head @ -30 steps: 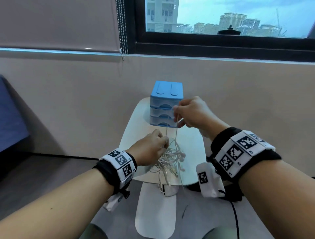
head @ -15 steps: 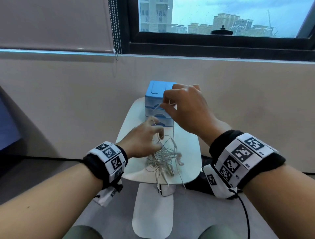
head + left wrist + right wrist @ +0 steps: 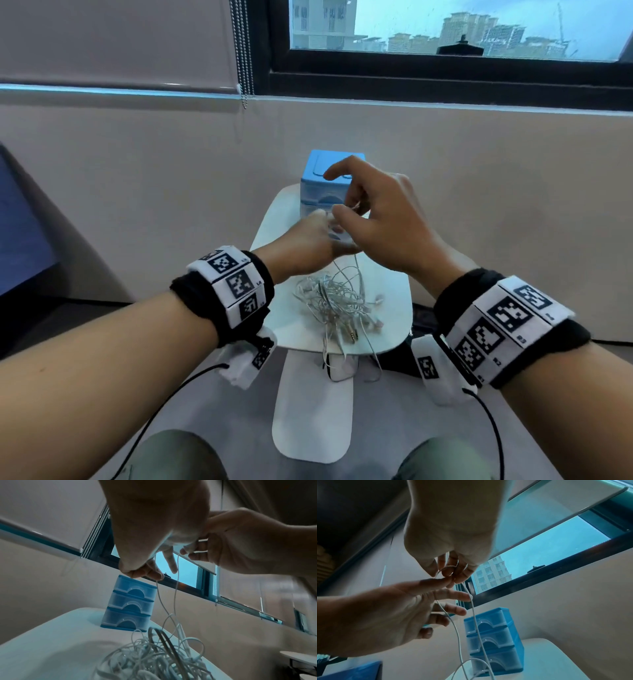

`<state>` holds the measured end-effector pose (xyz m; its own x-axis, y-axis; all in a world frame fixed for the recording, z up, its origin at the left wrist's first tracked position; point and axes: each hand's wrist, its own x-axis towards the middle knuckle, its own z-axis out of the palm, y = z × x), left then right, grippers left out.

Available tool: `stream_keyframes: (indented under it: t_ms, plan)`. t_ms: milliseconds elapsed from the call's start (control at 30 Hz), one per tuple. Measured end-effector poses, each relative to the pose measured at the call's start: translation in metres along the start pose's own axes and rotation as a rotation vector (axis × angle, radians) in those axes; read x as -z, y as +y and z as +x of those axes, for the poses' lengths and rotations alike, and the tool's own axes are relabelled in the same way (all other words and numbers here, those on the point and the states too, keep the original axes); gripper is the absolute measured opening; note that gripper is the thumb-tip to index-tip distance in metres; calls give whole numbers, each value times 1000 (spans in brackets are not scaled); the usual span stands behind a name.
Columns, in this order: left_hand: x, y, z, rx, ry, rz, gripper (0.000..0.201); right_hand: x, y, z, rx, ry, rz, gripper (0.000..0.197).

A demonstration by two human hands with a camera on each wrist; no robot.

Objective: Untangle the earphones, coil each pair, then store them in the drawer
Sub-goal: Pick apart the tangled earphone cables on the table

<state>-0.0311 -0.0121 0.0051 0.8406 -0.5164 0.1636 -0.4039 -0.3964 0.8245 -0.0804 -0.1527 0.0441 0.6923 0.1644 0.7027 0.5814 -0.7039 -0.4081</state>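
A tangle of white earphones [image 3: 337, 305] lies on the small white table [image 3: 287, 329], with cords hanging over its near edge. My right hand [image 3: 346, 209] is raised above it in front of the blue drawer unit [image 3: 317, 178]. It pinches an earphone cord [image 3: 476, 622], which loops round one finger. Two strands [image 3: 175, 596] run down from it to the tangle [image 3: 150, 660]. My left hand [image 3: 318, 234] is just under the right one. Its fingers [image 3: 453, 597] are spread and its thumb touches the right fingertips at the cord. All three drawers [image 3: 130, 604] are closed.
The table stands against a beige wall under a window [image 3: 445, 31], with a bead chain [image 3: 244, 51] hanging at the left. A white seat panel [image 3: 313, 411] runs between my knees. Black sensor cables [image 3: 164, 397] trail from both wristbands.
My left hand has let go of the tangle and risen to meet the right hand. The right hand has come back down slightly with the cord.
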Motion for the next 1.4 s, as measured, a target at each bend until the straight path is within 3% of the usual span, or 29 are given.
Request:
stream_keyframes:
  t_ms: [67, 167, 267, 333, 400, 533, 667, 800, 933, 1100, 1200, 1300, 1400]
  plan:
    - [-5, 3, -2, -52, 15, 36, 56, -1, -10, 1, 60, 6, 4, 32]
    - [-7, 10, 1, -49, 39, 3, 15, 5, -17, 2, 104, 102, 29, 26]
    - [0, 10, 9, -48, 72, -43, 32, 14, -5, -5, 45, 233, 68, 33]
    - [4, 12, 13, -52, 71, -5, 40, 15, 17, -13, -137, 310, 92, 40]
    - [5, 13, 15, -60, 92, 58, 48, 8, 39, -23, -334, 212, 63, 35]
    - [4, 15, 16, -68, 124, 42, 57, -21, 52, -46, -505, -228, 67, 13]
    - [2, 17, 14, -34, 79, -110, 52, -31, 48, -47, -578, -206, 113, 25]
    - [-5, 4, -3, -89, -16, -111, 33, -19, 36, -24, -565, -20, 219, 29]
    - [-16, -20, -14, -48, -131, -82, 38, -4, 20, -4, -510, 148, 267, 26]
    - [-27, -59, -15, -20, -132, 359, 16, 22, 4, 15, -375, 322, 204, 24]
    - [-23, -61, -21, -25, -125, 386, 18, 39, 7, 28, -279, 440, 78, 20]
    - [-18, -58, -23, -25, -115, 369, 21, 48, 17, 31, -229, 426, -37, 20]
    - [-13, -53, -25, -3, -95, 347, 20, 47, 35, 16, -308, 314, -154, 18]
